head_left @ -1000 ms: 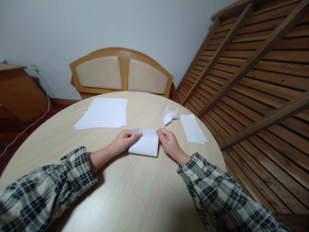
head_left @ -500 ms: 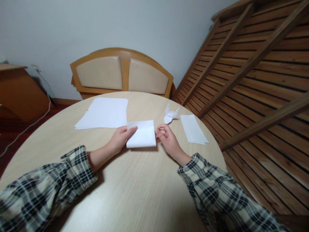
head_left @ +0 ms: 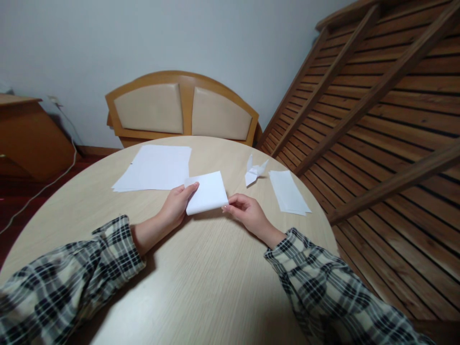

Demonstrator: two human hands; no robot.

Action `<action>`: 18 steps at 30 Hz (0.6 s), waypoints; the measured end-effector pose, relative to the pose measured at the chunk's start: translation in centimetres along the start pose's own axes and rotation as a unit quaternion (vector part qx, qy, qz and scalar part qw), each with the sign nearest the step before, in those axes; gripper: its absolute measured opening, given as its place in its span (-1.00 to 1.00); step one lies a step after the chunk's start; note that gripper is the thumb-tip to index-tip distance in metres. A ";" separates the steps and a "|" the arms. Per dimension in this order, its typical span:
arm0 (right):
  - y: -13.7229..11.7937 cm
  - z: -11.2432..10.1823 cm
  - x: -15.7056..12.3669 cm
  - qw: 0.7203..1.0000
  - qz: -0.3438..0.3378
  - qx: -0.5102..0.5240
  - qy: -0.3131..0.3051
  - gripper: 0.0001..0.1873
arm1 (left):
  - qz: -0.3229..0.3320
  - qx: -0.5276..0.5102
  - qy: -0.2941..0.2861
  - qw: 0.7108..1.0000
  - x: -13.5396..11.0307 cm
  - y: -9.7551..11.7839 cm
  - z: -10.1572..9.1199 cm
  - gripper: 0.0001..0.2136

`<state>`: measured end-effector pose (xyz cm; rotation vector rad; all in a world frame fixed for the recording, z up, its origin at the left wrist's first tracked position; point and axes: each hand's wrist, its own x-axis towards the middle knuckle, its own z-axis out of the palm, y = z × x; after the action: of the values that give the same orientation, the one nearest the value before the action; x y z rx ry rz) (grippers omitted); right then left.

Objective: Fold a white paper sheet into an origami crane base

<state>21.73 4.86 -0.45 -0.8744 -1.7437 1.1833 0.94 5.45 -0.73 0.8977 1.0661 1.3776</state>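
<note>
A folded white paper (head_left: 206, 192) is lifted a little off the round wooden table (head_left: 201, 278), tilted with its right corner low. My left hand (head_left: 176, 203) grips its left edge, fingers closed round it. My right hand (head_left: 244, 211) pinches the lower right corner between thumb and fingertips. Both arms wear plaid sleeves.
A stack of white sheets (head_left: 156, 167) lies at the back left of the table. A small folded paper figure (head_left: 253, 172) stands at the back right, with a narrow pile of paper strips (head_left: 289, 191) beside it. A padded wooden chair (head_left: 181, 110) is behind the table. Wooden slats (head_left: 377, 120) lean at right.
The folded paper was lifted off the table and turned, its near edge raised toward the back. My right hand slid from the top right corner to the lower right corner.
</note>
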 end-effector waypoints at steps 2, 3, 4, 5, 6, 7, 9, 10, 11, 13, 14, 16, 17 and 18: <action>-0.1 0.0 0.0 1.000 -0.005 -0.010 0.002 -0.77 | -0.008 -0.002 0.004 1.000 -0.1 0.2 0.2 -0.73; -0.1 0.0 0.0 1.000 -0.008 -0.018 0.006 -0.77 | -0.012 0.000 0.005 1.000 -0.2 0.3 0.2 -0.74; -0.1 0.0 0.0 0.999 -0.012 -0.029 0.010 -0.77 | -0.014 0.000 0.006 1.000 -0.2 0.3 0.3 -0.74; -0.1 0.0 0.0 0.999 -0.018 -0.040 0.015 -0.78 | -0.014 -0.001 0.005 1.000 -0.2 0.4 0.3 -0.75; -0.1 0.0 0.1 0.998 -0.024 -0.049 0.020 -0.78 | -0.013 -0.004 0.003 1.000 -0.2 0.4 0.3 -0.75; -0.1 0.0 0.1 0.998 -0.031 -0.055 0.023 -0.78 | -0.012 -0.008 0.002 1.000 -0.2 0.5 0.4 -0.75; 0.0 -0.1 0.2 0.998 -0.037 -0.052 0.025 -0.78 | -0.013 -0.014 0.002 1.000 -0.1 0.5 0.4 -0.76; 0.0 -0.1 0.3 0.998 -0.034 -0.042 0.023 -0.78 | -0.015 -0.015 0.004 1.000 -0.1 0.5 0.4 -0.76; 0.1 -0.1 0.3 0.999 -0.027 -0.026 0.020 -0.78 | -0.018 -0.015 0.008 1.000 -0.1 0.4 0.5 -0.76; 0.3 0.0 0.5 1.000 -0.005 0.014 0.013 -0.77 | -0.021 -0.018 0.020 0.999 -0.1 0.4 0.6 -0.77; 0.3 0.1 0.5 0.999 0.007 0.032 0.011 -0.76 | -0.021 -0.021 0.027 0.999 -0.1 0.3 0.7 -0.77; 0.4 0.2 0.6 0.998 0.028 0.058 0.014 -0.73 | -0.016 -0.028 0.036 0.999 -0.1 0.2 0.8 -0.76; 0.4 0.3 0.6 0.997 0.036 0.066 0.019 -0.72 | -0.012 -0.032 0.036 0.999 -0.1 0.1 0.9 -0.75; 0.4 0.4 0.6 0.997 0.042 0.068 0.023 -0.72 | -0.009 -0.035 0.033 0.999 -0.1 0.1 0.9 -0.74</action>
<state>21.18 5.37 -0.79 -0.8923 -1.5838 1.3110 1.80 5.45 -0.33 0.7938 1.0663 1.4289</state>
